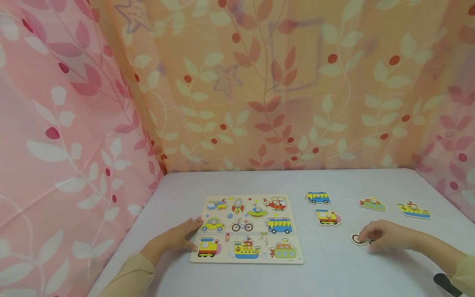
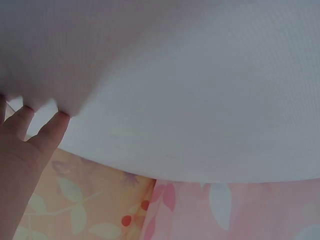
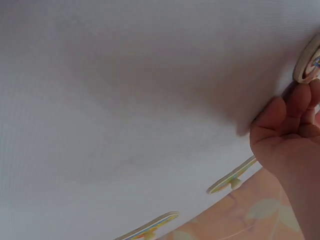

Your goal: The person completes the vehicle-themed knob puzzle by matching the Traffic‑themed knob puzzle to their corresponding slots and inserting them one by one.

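A wooden vehicle puzzle board (image 1: 225, 236) lies flat on the table. My left hand (image 1: 182, 235) rests at its left edge with fingers spread; the left wrist view shows the fingertips (image 2: 63, 115) against the white surface. At the right, my right hand (image 1: 382, 235) pinches the bicycle puzzle piece (image 1: 356, 239), covering part of it. In the right wrist view the right hand (image 3: 292, 130) has curled fingers beside the piece's rim (image 3: 300, 67). Knobbed pieces sit in the board's upper part, among them the helicopter piece (image 1: 276, 203) and the car piece (image 1: 212, 225).
Loose on the table lie the bus piece (image 1: 318, 197), train piece (image 1: 328, 217), submarine piece (image 1: 372, 203) and ship piece (image 1: 413, 210). A dark object (image 1: 446, 284) shows near the right sleeve. Flowered curtains (image 1: 259, 103) stand behind and beside the white table (image 1: 259, 181).
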`<state>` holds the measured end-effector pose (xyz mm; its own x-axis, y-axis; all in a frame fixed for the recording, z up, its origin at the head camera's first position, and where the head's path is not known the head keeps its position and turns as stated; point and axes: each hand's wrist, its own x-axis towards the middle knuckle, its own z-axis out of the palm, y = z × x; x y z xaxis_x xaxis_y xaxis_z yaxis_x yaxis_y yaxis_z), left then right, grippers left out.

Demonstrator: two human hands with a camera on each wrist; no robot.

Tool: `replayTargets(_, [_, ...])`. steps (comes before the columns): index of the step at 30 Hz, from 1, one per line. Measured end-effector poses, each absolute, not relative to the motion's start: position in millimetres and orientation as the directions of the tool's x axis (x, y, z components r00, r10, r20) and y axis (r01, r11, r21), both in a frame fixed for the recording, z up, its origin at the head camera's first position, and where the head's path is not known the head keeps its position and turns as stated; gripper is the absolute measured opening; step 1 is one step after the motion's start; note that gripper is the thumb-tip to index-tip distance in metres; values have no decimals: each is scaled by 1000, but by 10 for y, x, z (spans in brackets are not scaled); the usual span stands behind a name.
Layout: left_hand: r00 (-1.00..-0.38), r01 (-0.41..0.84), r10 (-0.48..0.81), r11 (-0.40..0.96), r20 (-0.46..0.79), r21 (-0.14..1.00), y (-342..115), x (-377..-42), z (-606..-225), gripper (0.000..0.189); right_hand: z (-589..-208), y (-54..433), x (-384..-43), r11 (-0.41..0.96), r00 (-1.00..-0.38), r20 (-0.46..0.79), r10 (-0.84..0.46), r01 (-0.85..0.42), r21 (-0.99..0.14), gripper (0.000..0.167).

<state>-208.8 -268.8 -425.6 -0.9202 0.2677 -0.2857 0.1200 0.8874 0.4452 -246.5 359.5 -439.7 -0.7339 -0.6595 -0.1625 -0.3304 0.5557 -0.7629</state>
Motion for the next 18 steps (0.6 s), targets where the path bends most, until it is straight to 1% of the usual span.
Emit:
replayTargets(5, [-922, 105, 256, 889, -292, 447, -2676, -2089, -4253, 86, -4448, 3617, -2493, 554, -749, -191, -634, -268, -788, 20])
replayTargets(10, [-920, 93, 244, 896, -307, 434, -2676, -2082, -4261, 86, -4447, 3585, -2514, 566, -752, -235, -616, -215, -796, 30])
replayTargets(14, [-917, 101, 254, 895, -309, 434, -2679, -2087, -4279, 87, -4420, 3555, -2512, 629, -783, -286, -553, -168, -759, 25])
replayTargets(18, [-921, 90, 239, 899, -308, 428, -2678, -2098, -4277, 87, -4411, 3514, -2526, 662, -807, -278, -521, -177, -728, 18])
